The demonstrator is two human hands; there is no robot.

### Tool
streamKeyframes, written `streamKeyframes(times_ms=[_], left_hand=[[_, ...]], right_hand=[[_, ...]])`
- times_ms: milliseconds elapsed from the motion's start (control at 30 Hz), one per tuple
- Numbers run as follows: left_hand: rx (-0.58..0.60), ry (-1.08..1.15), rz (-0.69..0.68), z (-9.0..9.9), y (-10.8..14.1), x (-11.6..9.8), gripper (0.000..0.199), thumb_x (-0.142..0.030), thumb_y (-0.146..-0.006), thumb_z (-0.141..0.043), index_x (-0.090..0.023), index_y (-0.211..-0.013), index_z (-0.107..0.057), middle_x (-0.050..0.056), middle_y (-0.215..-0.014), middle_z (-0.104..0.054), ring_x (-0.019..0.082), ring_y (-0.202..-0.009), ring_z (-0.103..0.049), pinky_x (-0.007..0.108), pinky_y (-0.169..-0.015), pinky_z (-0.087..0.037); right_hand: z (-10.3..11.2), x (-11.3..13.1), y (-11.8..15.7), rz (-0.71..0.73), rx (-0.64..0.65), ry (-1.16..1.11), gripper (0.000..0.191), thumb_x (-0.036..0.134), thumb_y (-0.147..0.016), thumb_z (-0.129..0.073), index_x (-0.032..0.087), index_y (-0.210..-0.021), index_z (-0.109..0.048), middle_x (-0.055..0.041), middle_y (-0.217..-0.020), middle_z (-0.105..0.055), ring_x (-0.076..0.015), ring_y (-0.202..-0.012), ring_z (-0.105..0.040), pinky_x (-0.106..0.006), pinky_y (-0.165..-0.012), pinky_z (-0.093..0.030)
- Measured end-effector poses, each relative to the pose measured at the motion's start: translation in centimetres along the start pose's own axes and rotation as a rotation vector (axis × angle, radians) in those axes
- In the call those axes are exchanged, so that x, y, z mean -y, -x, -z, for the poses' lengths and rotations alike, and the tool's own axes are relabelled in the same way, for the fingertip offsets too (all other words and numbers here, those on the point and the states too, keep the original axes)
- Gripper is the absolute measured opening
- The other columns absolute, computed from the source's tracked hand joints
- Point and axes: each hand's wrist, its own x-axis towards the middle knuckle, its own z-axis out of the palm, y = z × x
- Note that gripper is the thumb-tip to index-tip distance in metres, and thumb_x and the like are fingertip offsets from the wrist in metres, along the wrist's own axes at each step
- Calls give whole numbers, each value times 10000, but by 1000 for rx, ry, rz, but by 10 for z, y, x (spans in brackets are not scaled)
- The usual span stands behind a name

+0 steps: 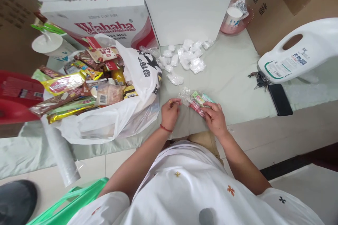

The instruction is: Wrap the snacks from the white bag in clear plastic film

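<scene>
Snack packets in red, green and pale blue [198,102] lie inside a clear plastic bag [185,95] on the cloth-covered table in front of me. My right hand [215,116] grips the filled end of this bag, thumb and fingers over the packets. At the bag's loose left end, my left hand [170,113] is closed, its fingertips pinched at the plastic edge. Just beyond lie several crumpled white plastic bundles [188,55]. To the left, a large white carrier bag [105,130] stands open, heaped with wrapped snacks [87,84].
A Wahaba carton [97,17] and white boxes [182,14] line the back. On the right are a detergent jug [295,51], keys [260,81], a phone [280,100] and a pink bowl [229,30]. A plastic roll [62,154] juts over the left table edge.
</scene>
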Motion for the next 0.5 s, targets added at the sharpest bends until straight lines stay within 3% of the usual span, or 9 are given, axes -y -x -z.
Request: streamKeyframes(times_ms=[67, 200, 367, 500], left_hand=[[56, 147, 196, -4, -13, -14, 195, -277, -823, -647, -144, -962, -683, 28, -823, -721, 39, -411, -406, 195, -389, -272], [139, 310, 373, -19, -26, -35, 254, -261, -755, -767, -159, -901, -586, 23, -826, -707, 9, -397, -358, 171, -373, -167], [109, 331, 365, -28, -27, -38, 358, -159, -635, -850, -179, -842, -559, -105, -550, -493, 14, -382, -316, 162, -379, -168], [109, 309, 330, -23, -24, -29, 325, -190, -623, -851, -171, -732, -546, -103, -519, -461, 14, -389, -320, 167, -381, -181]], right_hand=[[0, 1, 0, -1, -10, -8, 384, 96, -931, -492, 282, -1109, -777, -59, -1255, -677, -250, -1037, -542, -442, -922, -518], [-2, 1, -1, 13, -37, -1, 381, 76, -916, -495, 274, -1088, -772, -61, -1250, -677, -249, -1037, -552, -440, -918, -523], [-1, -1, 0, 33, -30, 9, 386, 59, -909, -494, 276, -1086, -761, -60, -1248, -665, -249, -1049, -552, -429, -915, -526], [-3, 5, -3, 17, 5, 125, 425, 82, -924, -506, 288, -1225, -724, -86, -1227, -632, -265, -1013, -532, -427, -871, -515]])
